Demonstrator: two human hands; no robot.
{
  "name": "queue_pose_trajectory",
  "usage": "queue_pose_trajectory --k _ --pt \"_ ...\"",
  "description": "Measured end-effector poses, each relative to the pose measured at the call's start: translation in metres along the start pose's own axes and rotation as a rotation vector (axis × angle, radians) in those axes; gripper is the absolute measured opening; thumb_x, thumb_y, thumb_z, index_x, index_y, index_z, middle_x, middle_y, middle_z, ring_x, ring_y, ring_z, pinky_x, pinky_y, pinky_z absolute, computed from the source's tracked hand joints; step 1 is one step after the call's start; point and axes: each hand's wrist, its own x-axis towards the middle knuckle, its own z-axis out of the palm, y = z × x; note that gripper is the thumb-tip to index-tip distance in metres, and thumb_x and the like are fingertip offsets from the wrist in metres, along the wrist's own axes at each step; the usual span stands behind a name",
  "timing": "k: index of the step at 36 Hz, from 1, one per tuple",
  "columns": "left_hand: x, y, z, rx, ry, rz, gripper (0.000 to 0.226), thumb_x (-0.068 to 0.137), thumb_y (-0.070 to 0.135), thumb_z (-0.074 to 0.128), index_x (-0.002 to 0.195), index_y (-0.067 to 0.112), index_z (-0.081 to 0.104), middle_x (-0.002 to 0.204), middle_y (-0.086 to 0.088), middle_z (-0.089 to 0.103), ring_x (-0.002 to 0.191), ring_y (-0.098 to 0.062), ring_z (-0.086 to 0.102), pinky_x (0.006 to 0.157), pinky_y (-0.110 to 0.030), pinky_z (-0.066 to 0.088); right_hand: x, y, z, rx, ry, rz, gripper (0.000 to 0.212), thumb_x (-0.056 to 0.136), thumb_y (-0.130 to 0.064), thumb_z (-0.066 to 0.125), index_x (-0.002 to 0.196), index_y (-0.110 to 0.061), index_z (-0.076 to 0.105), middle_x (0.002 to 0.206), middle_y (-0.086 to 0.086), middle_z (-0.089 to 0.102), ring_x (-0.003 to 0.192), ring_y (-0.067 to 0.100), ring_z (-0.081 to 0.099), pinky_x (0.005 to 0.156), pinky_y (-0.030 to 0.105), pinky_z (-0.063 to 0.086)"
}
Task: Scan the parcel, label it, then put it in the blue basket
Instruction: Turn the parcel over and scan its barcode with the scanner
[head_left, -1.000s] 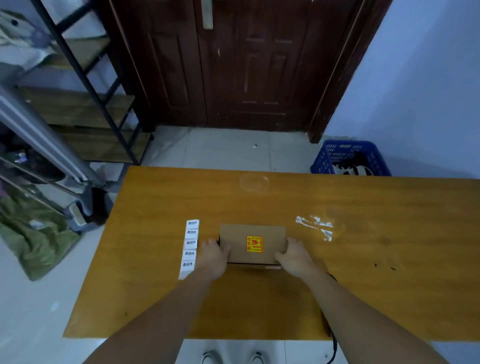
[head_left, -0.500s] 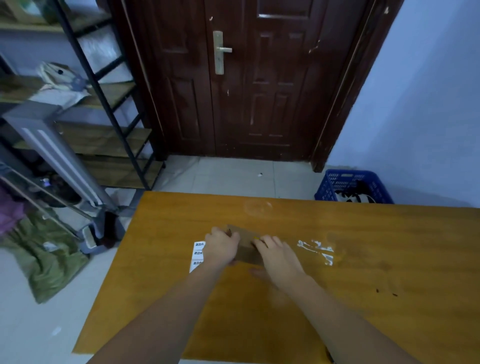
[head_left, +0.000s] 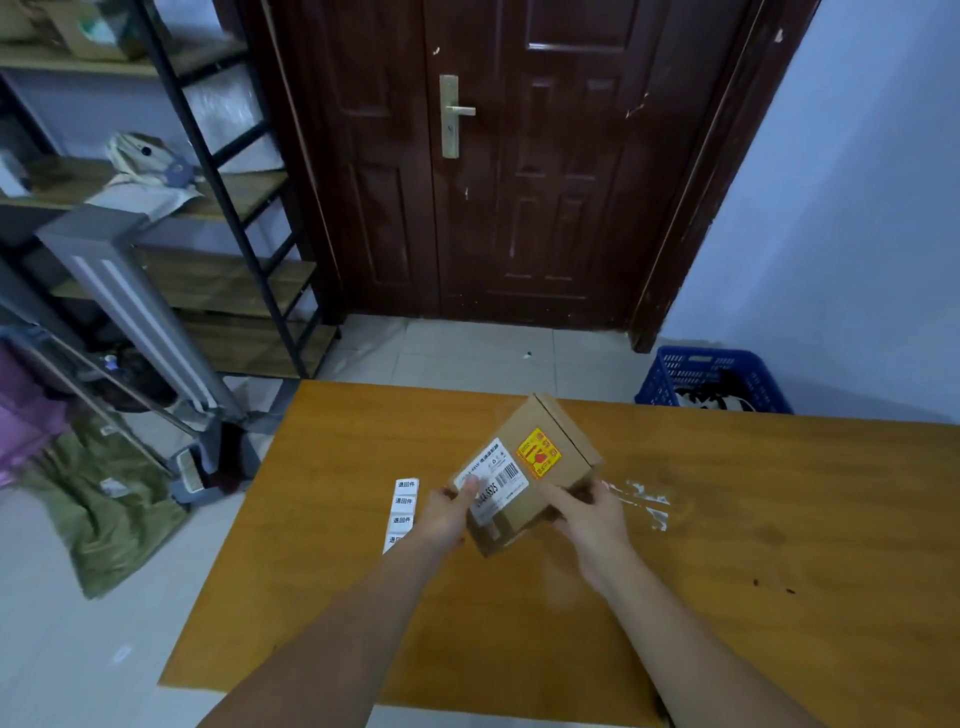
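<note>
**— Where is the parcel, and how do you have it?**

I have the parcel (head_left: 524, 480) lifted clear of the table (head_left: 779, 519) and tilted, one corner pointing away from me. My left hand (head_left: 447, 514) is closed on its near-left end, thumb pressed on the white shipping label (head_left: 493, 478). My right hand (head_left: 587, 514) is clamped on the near-right side, fingers underneath. The yellow sticker (head_left: 539, 453) sits just right of that label.

**— Which step is that?**

The scan, I judge: the barcode is turned up toward me. No scanner is in sight, so the next move calls for finding one, or presenting the barcode to it. The strip of small labels (head_left: 402, 512) lies on the table just left of the parcel. The blue basket (head_left: 711, 382) stands on the floor beyond the parcel, to its right.

**— What changed?**

A second ago the parcel lay flat on the table between my hands; half a second ago my hands covered it. Now it is raised and turned, with the shipping label showing.
</note>
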Motion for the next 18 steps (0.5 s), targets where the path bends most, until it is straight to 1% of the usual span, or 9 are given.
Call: queue_pose_trajectory --k 1,2,5,7,9,11,14,16,18 --pt "0.000 -0.002 0.001 -0.082 -0.046 -0.006 0.056 0.100 0.050 0.055 0.140 0.012 0.047 0.127 -0.006 0.067 0.108 -0.023 0.065 0.086 -0.045 0.057 -0.001 0.002 0.000 0.099 -0.032 0.050 0.030 0.085 -0.005 0.078 0.108 -0.022 0.070 0.104 -0.002 0.080 0.096 0.014 0.075 0.077 0.030 0.058" --pt "0.000 -0.004 0.002 -0.154 -0.072 -0.008 0.051 0.101 0.048 0.055 0.138 0.015 0.048 0.123 -0.005 0.069 0.106 -0.023 0.068 0.085 -0.045 0.057 -0.002 0.004 -0.002 0.177 -0.057 0.089 0.032 0.086 -0.002 0.075 0.113 -0.018 0.069 0.108 0.001 0.080 0.101 0.019 0.075 0.082 0.034 0.058" --pt "0.002 -0.009 0.001 -0.210 -0.039 0.037 0.049 0.100 0.043 0.058 0.140 0.017 0.047 0.131 -0.005 0.067 0.114 -0.027 0.067 0.102 -0.052 0.052 -0.004 0.005 -0.010 0.299 -0.102 0.157 0.036 0.088 0.003 0.071 0.122 -0.008 0.063 0.118 0.014 0.075 0.111 0.031 0.070 0.099 0.046 0.054" --pt "0.002 -0.009 -0.003 -0.165 0.009 0.081 0.052 0.099 0.044 0.060 0.141 0.018 0.046 0.132 -0.005 0.065 0.113 -0.028 0.067 0.101 -0.052 0.053 -0.004 0.003 -0.019 0.293 -0.089 0.179 0.041 0.088 0.000 0.073 0.126 -0.009 0.060 0.121 0.015 0.073 0.113 0.033 0.069 0.102 0.048 0.052" --pt "0.000 -0.009 -0.008 -0.116 0.050 0.116 0.048 0.099 0.043 0.060 0.138 0.019 0.046 0.123 -0.002 0.067 0.102 -0.024 0.071 0.085 -0.044 0.059 -0.003 0.002 -0.030 0.206 -0.037 0.174 0.048 0.085 -0.004 0.078 0.129 -0.009 0.057 0.123 0.013 0.070 0.112 0.032 0.068 0.097 0.045 0.055" --pt "-0.001 -0.011 -0.011 -0.049 0.062 0.144 0.046 0.099 0.043 0.061 0.135 0.017 0.046 0.117 -0.001 0.067 0.092 -0.018 0.071 0.068 -0.034 0.058 -0.003 0.007 -0.041 0.050 -0.009 0.172 0.057 0.083 -0.012 0.082 0.133 -0.008 0.053 0.124 0.011 0.068 0.109 0.028 0.068 0.089 0.041 0.058" --pt "0.001 -0.021 -0.014 0.052 0.064 0.151 0.053 0.099 0.043 0.060 0.140 0.014 0.045 0.119 -0.003 0.066 0.095 -0.019 0.069 0.071 -0.035 0.058 -0.003 0.025 -0.053 -0.175 -0.030 0.206 0.068 0.084 -0.024 0.083 0.141 -0.012 0.048 0.126 0.007 0.067 0.107 0.025 0.071 0.088 0.042 0.061" --pt "0.001 -0.031 -0.015 0.095 0.049 0.138 0.053 0.102 0.042 0.055 0.146 0.015 0.043 0.116 0.000 0.064 0.092 -0.017 0.068 0.070 -0.031 0.056 -0.004 0.041 -0.058 -0.243 -0.042 0.234 0.071 0.086 -0.026 0.081 0.146 -0.015 0.045 0.123 0.006 0.067 0.101 0.024 0.074 0.086 0.041 0.062" --pt "0.002 -0.042 -0.015 0.140 0.026 0.120 0.053 0.104 0.039 0.052 0.151 0.016 0.040 0.118 -0.001 0.063 0.096 -0.020 0.067 0.072 -0.033 0.056 -0.007 0.057 -0.062 -0.312 -0.053 0.268 0.074 0.088 -0.027 0.079 0.150 -0.014 0.042 0.129 0.007 0.065 0.103 0.024 0.072 0.088 0.041 0.061"
